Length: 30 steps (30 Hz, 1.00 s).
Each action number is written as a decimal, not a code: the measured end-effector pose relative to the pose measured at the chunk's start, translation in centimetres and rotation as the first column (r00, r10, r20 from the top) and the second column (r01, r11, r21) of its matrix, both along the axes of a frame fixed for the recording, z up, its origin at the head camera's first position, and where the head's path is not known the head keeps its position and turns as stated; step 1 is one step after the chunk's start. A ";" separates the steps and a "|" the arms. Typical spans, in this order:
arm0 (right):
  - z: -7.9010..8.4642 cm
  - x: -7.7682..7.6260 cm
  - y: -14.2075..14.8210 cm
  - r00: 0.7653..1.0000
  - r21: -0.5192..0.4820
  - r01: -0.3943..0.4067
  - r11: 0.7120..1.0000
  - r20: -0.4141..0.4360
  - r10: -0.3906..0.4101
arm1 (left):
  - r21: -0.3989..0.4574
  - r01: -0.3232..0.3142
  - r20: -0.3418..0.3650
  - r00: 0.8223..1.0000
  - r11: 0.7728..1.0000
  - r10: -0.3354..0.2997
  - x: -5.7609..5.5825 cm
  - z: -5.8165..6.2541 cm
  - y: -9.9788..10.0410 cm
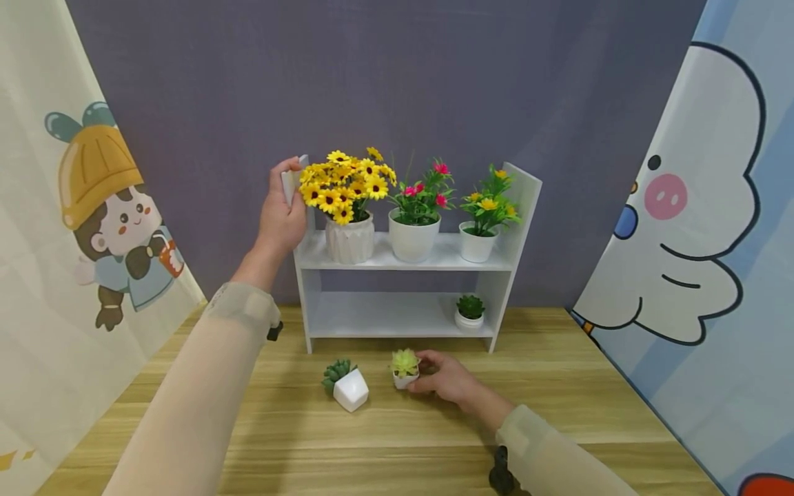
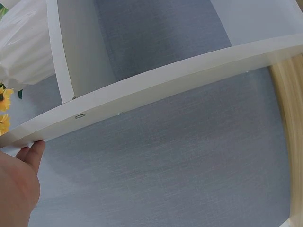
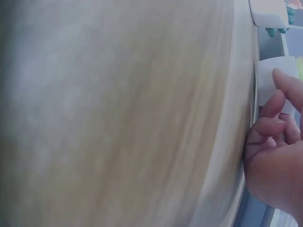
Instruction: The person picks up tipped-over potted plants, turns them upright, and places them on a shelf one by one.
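Observation:
My left hand (image 1: 282, 217) grips the upper left side panel of a white two-tier shelf (image 1: 397, 313), its fingers on the panel's edge in the left wrist view. On the table in front of the shelf, my right hand (image 1: 448, 377) holds a small light-green succulent (image 1: 405, 362) by its white pot, thumb and fingers at the pot's side. In the right wrist view the fingers (image 3: 272, 105) curl beside the white pot (image 3: 272, 75). Left of it, a dark-green succulent in a faceted white pot (image 1: 351, 390) lies tipped on its side.
The upper tier bears yellow sunflowers (image 1: 347, 186) in a ribbed pot, a pink-flowered plant (image 1: 414, 235) and a yellow-flowered plant (image 1: 477, 246). A dark succulent (image 1: 470, 307) stands at the lower tier's right end. Behind hangs a grey curtain (image 1: 397, 76); the table (image 1: 384, 455) is wood-grained.

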State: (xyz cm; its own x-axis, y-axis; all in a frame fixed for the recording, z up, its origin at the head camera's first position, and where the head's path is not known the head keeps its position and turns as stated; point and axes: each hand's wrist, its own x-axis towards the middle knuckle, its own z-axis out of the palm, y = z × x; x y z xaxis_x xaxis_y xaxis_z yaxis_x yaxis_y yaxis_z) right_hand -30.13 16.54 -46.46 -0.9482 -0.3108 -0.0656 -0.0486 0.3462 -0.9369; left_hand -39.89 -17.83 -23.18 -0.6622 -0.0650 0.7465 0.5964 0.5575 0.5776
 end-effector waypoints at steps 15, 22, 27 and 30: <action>1.3 -0.8 0.0 0.999 -0.078 0.046 0.996 -0.022 -0.048 | -0.001 -0.016 0.020 1.000 1.000 0.016 0.0 0.0 0.1; 2.4 -1.7 0.1 0.992 -0.085 0.104 0.991 -0.057 -0.109 | -0.005 -0.009 0.011 1.000 1.000 0.009 0.0 0.0 0.1; 3.0 -2.1 0.0 0.990 -0.073 0.122 0.990 -0.064 -0.127 | -0.001 -0.010 0.009 1.000 1.000 0.010 0.0 0.0 0.1; 3.2 -2.3 -0.2 0.989 -0.072 0.124 0.990 -0.075 -0.129 | -0.001 -0.010 0.006 1.000 1.000 0.010 0.1 0.1 0.1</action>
